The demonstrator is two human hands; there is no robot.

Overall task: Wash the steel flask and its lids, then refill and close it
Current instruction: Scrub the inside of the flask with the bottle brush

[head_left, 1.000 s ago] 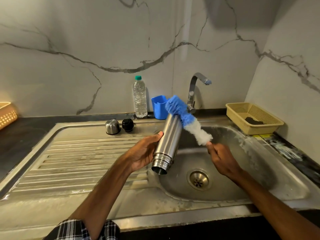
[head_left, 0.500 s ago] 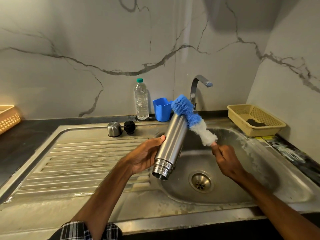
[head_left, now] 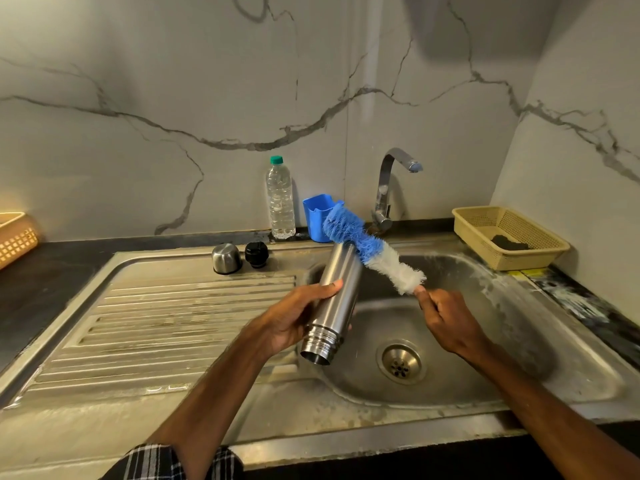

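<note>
My left hand (head_left: 294, 320) grips the steel flask (head_left: 337, 292) around its lower body, over the left side of the sink basin (head_left: 485, 372). The flask is tilted, with its open threaded mouth toward me and its base pointing away. My right hand (head_left: 446, 320) holds the handle of a blue and white bottle brush (head_left: 367, 252), whose bristles lie across the flask's far end. The steel cap (head_left: 227, 258) and the black inner lid (head_left: 256, 254) stand side by side on the drainboard's back edge.
A clear water bottle (head_left: 280, 202) and a blue plastic cup (head_left: 317, 216) stand behind the sink, left of the tap (head_left: 389, 188). A beige basket (head_left: 509, 237) with a dark scrubber sits at the right. The ribbed drainboard (head_left: 156, 327) stretches left. Another basket (head_left: 15, 237) shows at the far left.
The brush has slid along the flask's far end and my right hand has shifted slightly right. The flask stays in my left hand at about the same tilt.
</note>
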